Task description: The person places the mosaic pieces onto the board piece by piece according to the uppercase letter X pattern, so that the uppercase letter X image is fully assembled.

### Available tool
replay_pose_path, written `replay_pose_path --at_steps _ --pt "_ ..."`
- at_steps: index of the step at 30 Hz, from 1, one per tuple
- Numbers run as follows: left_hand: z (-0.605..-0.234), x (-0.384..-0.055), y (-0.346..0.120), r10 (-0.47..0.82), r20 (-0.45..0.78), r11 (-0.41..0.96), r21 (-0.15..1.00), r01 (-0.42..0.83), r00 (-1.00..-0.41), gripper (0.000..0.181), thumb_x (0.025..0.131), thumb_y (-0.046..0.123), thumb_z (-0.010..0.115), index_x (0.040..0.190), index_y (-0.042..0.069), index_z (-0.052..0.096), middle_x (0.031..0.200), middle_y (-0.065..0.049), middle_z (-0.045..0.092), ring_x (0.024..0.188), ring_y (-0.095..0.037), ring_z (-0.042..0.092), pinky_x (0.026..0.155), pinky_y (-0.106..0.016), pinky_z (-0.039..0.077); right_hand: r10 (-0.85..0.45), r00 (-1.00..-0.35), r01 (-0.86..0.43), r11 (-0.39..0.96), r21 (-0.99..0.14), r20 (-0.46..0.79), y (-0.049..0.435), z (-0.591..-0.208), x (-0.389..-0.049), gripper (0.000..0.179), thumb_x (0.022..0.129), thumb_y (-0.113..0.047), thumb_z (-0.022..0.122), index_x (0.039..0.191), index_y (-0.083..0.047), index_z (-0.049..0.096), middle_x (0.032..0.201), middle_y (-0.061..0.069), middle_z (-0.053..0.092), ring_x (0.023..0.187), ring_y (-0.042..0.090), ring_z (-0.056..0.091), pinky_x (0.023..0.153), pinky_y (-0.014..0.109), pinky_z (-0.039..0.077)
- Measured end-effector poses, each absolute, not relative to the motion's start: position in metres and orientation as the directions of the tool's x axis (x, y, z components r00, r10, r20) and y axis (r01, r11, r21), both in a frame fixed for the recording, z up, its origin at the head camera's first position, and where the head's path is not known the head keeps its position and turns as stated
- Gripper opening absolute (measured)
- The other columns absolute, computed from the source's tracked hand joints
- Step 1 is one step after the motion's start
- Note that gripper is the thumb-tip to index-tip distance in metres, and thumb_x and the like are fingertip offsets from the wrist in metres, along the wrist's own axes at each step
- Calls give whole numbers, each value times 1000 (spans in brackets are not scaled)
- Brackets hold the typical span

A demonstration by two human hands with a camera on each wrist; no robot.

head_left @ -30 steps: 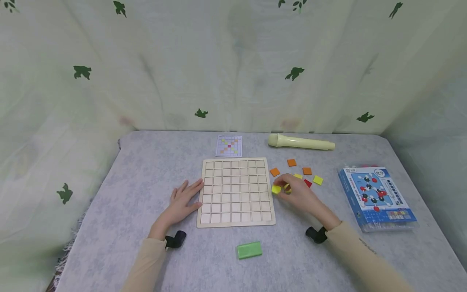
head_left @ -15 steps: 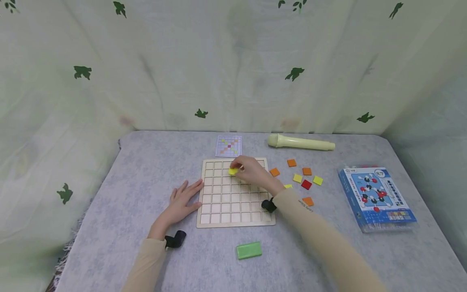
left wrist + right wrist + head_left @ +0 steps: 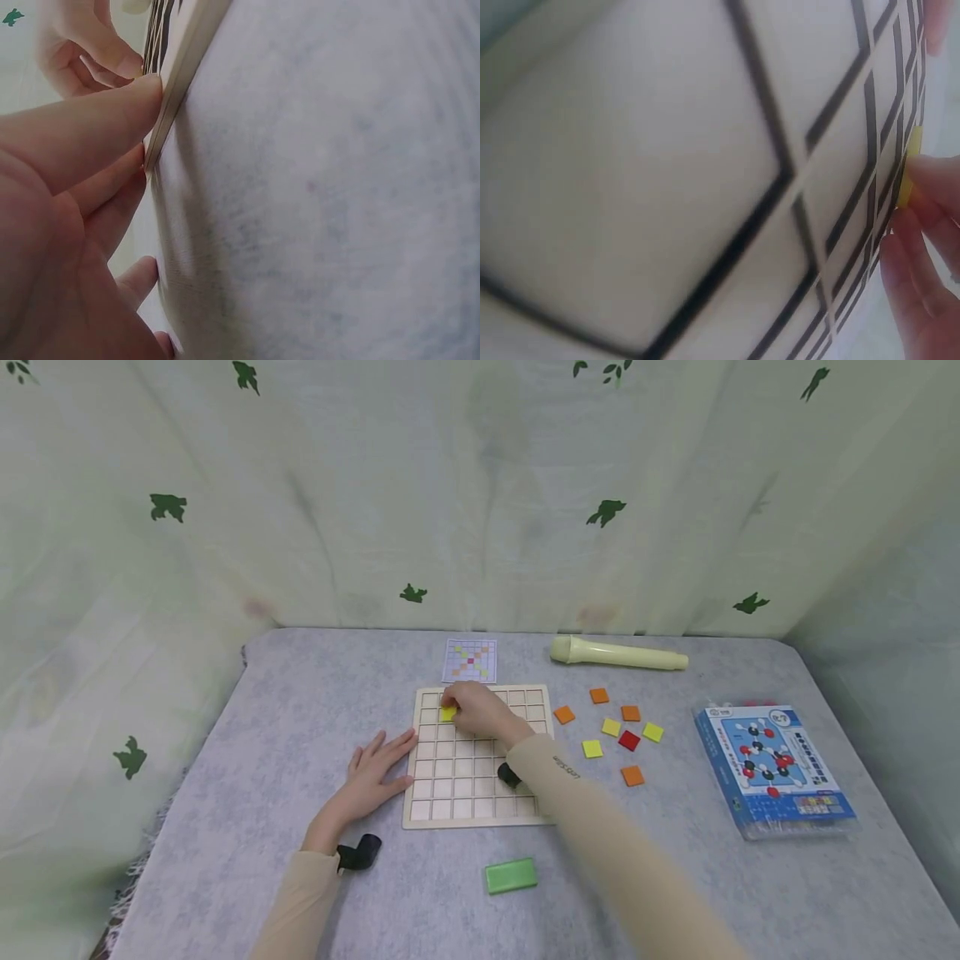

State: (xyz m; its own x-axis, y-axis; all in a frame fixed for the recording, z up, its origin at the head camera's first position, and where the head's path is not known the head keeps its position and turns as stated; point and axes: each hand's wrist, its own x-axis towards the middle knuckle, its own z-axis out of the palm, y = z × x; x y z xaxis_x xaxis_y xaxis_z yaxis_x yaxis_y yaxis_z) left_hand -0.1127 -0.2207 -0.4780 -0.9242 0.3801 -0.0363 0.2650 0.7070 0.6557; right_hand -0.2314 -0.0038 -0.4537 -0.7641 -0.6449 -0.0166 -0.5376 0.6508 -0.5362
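Observation:
A pale wooden grid board [image 3: 444,788] lies on the table. Straight, spread fingers of my left hand [image 3: 371,777] touch its left edge; the left wrist view has the thumb [image 3: 112,120] right at the board's side. Over the upper left cells, my right hand [image 3: 480,708] pinches a yellow square tile [image 3: 447,714]. In the right wrist view that tile [image 3: 911,165] sits low against the grid, between thumb and fingers. Right of the board lie loose tiles: several orange [image 3: 630,713] and yellow ones [image 3: 592,749], plus a red one [image 3: 628,740].
Behind the board lies a small pattern card [image 3: 470,660]. A pale yellow microphone-shaped object [image 3: 618,653] is at the back, a blue molecule-model box [image 3: 776,768] at the right. Near the front lies a green block [image 3: 511,876]. A curtain [image 3: 480,493] hangs behind the table.
My right hand has picked up a yellow tile from the right of the board and carried it left to the upper left cells. The left hand stays at the board's edge.

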Motion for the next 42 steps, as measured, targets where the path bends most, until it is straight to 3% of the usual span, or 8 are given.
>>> replay_pose_path --at_steps 6,11,17,27,32,36,42 --pt "-479 -114 -221 378 -38 706 658 262 -925 62 93 20 63 147 3 36 155 -13 26 141 -44 2 105 -64 -9 -645 -763 -557 684 -471 -33 -10 -457 -232 29 85 2 61 112 -5 67 109 4 65 104 17 58 93 29 44" --pt "-479 -115 -219 378 -40 707 658 261 -925 62 93 20 63 147 3 37 155 -13 26 141 -44 2 105 -64 -8 -607 -794 -477 659 -581 -36 7 -454 -231 29 87 1 57 114 -6 66 110 4 65 101 18 58 89 30 46" --pt "-479 -115 -218 383 -31 706 654 271 -923 62 93 19 62 146 2 37 154 -14 26 141 -45 2 105 -64 -8 -549 -836 -377 579 -723 -4 61 -447 -229 23 89 -1 61 111 -2 66 107 7 64 96 19 57 83 31 48" --pt "-480 -114 -219 379 -32 700 663 264 -925 62 94 19 62 147 3 36 155 -12 26 141 -43 1 106 -62 -9 -373 -928 -241 656 -715 -28 161 -461 -220 23 86 1 63 109 -1 67 110 11 63 101 27 56 87 40 48" --pt "-480 -113 -220 370 -27 697 670 257 -929 62 93 19 62 147 3 36 155 -12 26 141 -43 1 106 -62 -9 -424 -904 -291 706 -646 -56 176 -465 -216 24 82 3 68 105 -4 68 108 10 63 100 26 55 88 42 45" --pt "-480 -113 -221 370 -35 694 675 251 -929 62 94 20 62 148 4 36 155 -11 26 142 -43 0 106 -62 -10 -481 -877 -379 698 -608 -6 176 -467 -216 21 81 4 69 101 -4 67 104 8 61 92 24 53 83 39 46" --pt "-478 -112 -221 375 -36 693 674 255 -926 62 94 20 62 147 3 36 155 -12 26 141 -43 0 106 -62 -9 -499 -866 -402 675 -618 18 176 -469 -217 19 82 6 66 98 -5 66 102 6 63 92 22 56 82 39 48"
